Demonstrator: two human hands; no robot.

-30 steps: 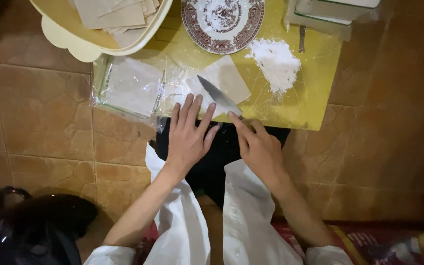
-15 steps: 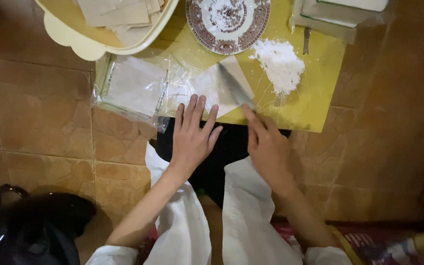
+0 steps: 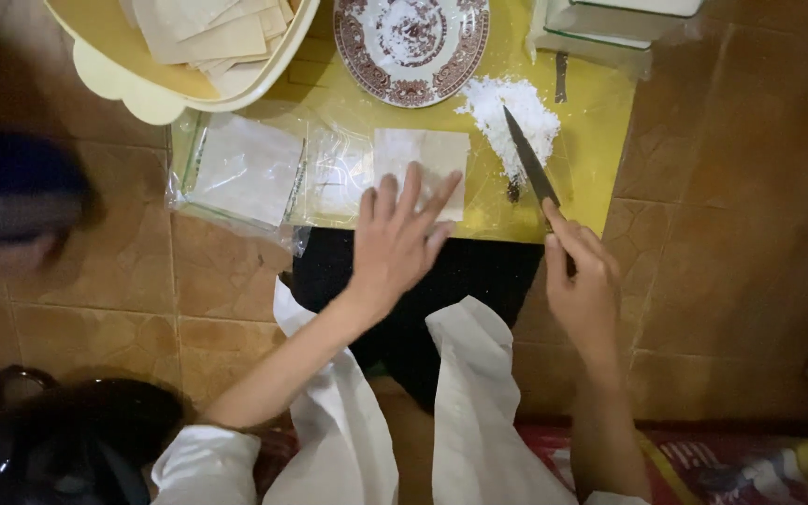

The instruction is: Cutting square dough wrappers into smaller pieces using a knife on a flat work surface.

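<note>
we note the left hand (image 3: 395, 245) lying flat, fingers spread and grip released, with its fingertips resting on the near edge of a pale square dough sheet (image 3: 421, 170). the sheet lies flat on the yellow board (image 3: 600, 140), near the board's near edge and about at its middle. the right hand (image 3: 580, 281) has its grip clenched around the handle of a knife (image 3: 529, 166); the blade points away to the far left, its tip over the pile of white flour (image 3: 514, 114), which sits just right of the sheet. whether the blade touches the flour we cannot tell.

to the left of the sheet, a clear plastic bag (image 3: 245, 170) holds more pale sheets and overhangs the board's left edge onto the tiled floor (image 3: 95, 281). at the far side stands a brown-patterned plate (image 3: 411, 42) dusted white. at the far left, a cream tray (image 3: 170, 79) carries a stack of cut sheets. a pale box (image 3: 610, 23) sits at the far right corner of the board. dark, blurred shapes fill the near left corner; we cannot identify them.
</note>
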